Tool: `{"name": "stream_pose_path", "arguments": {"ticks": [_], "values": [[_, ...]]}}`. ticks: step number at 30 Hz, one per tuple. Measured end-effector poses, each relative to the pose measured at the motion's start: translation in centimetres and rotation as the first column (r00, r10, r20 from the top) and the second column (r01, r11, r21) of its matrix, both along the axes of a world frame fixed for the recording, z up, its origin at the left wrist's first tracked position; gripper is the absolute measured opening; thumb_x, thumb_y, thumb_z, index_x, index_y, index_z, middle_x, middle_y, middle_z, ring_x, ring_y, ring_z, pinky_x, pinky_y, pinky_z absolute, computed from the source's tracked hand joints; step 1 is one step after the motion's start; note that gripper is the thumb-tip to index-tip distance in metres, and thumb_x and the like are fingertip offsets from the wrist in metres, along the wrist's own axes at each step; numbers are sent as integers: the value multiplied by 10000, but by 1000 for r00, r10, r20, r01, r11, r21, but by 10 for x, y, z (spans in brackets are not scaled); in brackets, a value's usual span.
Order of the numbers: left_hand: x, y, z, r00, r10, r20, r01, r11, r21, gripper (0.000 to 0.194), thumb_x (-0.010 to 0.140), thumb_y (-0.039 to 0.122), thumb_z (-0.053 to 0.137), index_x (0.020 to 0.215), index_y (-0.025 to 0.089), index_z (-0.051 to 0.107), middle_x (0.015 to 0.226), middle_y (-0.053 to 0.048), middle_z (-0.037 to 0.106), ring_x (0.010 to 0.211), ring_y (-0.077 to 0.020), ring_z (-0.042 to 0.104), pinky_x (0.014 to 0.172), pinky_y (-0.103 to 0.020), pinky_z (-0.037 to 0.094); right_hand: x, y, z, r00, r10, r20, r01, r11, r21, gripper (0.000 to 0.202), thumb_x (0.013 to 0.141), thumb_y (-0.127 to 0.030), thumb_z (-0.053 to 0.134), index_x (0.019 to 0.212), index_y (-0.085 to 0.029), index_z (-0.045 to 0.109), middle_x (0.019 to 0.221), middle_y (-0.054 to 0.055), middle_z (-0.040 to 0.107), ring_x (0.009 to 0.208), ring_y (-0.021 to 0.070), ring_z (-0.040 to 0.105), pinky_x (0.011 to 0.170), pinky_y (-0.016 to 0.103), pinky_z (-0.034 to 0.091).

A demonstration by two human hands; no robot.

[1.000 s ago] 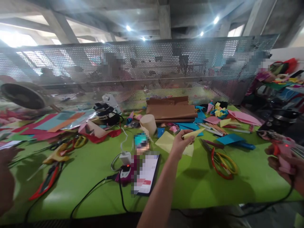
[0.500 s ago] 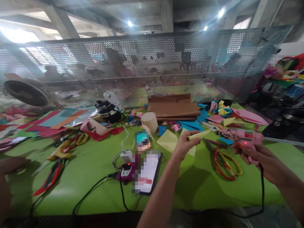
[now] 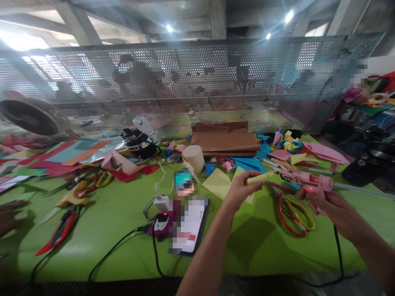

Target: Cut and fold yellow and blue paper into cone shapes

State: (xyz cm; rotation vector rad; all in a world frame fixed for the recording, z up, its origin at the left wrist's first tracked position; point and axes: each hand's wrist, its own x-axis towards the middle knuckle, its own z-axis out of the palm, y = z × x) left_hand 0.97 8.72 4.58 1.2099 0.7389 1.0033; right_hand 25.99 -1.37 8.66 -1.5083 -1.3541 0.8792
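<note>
Between the thumb and fingers of my left hand [image 3: 242, 189] is a rolled piece of yellow paper [image 3: 261, 178], its tip pointing right. My right hand [image 3: 325, 203] is wrapped round the handle of a pink glue gun [image 3: 313, 181] with a red light on its side. The gun's nozzle, crusted with residue, is at the tip of the paper roll; whether they touch I cannot tell. Below the gun lie scissors [image 3: 298, 216] with red and yellow handles. Flat yellow paper sheets [image 3: 217, 183] lie behind my left hand.
A phone [image 3: 193, 226] and a purple power strip [image 3: 162, 226] with cables lie left of my left arm. Further left are a red-handled cutter [image 3: 63, 230] and a yellow-handled tool [image 3: 72, 195]. Folded brown paper [image 3: 225, 139] and a cream roll [image 3: 194, 158] stand before a perforated metal screen [image 3: 197, 90].
My right hand has brought the glue gun left, so its nozzle now meets or nearly meets the paper roll's tip. At the far left, another person's hand has drawn back.
</note>
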Motion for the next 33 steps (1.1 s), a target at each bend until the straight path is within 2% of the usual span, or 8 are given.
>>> {"name": "stream_pose_path", "arguments": {"ticks": [7, 12, 19, 24, 31, 33], "values": [[0, 0, -2, 1000, -7, -9, 7, 1000, -14, 607, 675, 424, 895, 1167, 120, 710, 894, -67, 729, 726, -136, 680, 681, -231, 476, 6, 2, -9, 996, 41, 85, -39, 999, -20, 619, 768, -764, 670, 861, -160, 762, 709, 20, 555, 690, 188, 471, 641, 318, 398], [-1, 0, -2, 999, -12, -48, 12, 1000, -1, 588, 719, 398, 861, 1219, 129, 710, 854, -68, 732, 706, -138, 675, 639, -223, 446, 6, 3, -8, 991, 61, 116, -58, 998, -27, 630, 785, -782, 626, 885, -171, 743, 688, 8, 522, 680, 194, 463, 637, 328, 386], [-1, -1, 0, 999, -17, -29, 17, 1000, -1, 586, 703, 386, 871, 1208, 128, 722, 885, -79, 739, 736, -149, 685, 637, -222, 442, 3, 2, -3, 992, 51, 114, -45, 997, -61, 646, 740, -812, 640, 835, -177, 712, 656, 1, 506, 679, 201, 474, 654, 338, 387], [-2, -2, 2, 999, -20, -36, 20, 1000, 6, 563, 708, 374, 865, 1197, 132, 726, 868, -71, 736, 734, -146, 677, 629, -215, 430, 5, 2, -8, 993, 37, 108, -32, 998, -47, 613, 745, -796, 649, 637, -194, 610, 633, 3, 494, 658, 181, 445, 635, 326, 372], [-2, -2, 2, 997, -31, -68, 33, 999, 28, 550, 726, 382, 848, 1207, 143, 729, 823, -56, 730, 675, -126, 635, 583, -209, 385, 13, 4, -25, 988, 79, 131, -73, 996, -48, 563, 833, -730, 615, 847, -180, 733, 699, 10, 548, 700, 193, 486, 639, 312, 383], [-2, -1, 1, 997, -32, -68, 34, 999, 31, 553, 728, 387, 847, 1212, 146, 734, 821, -55, 731, 673, -125, 634, 582, -209, 383, 14, 4, -26, 985, 32, 172, -29, 999, -22, 573, 817, -739, 624, 850, -181, 749, 701, 17, 575, 702, 200, 509, 644, 313, 402]]}}
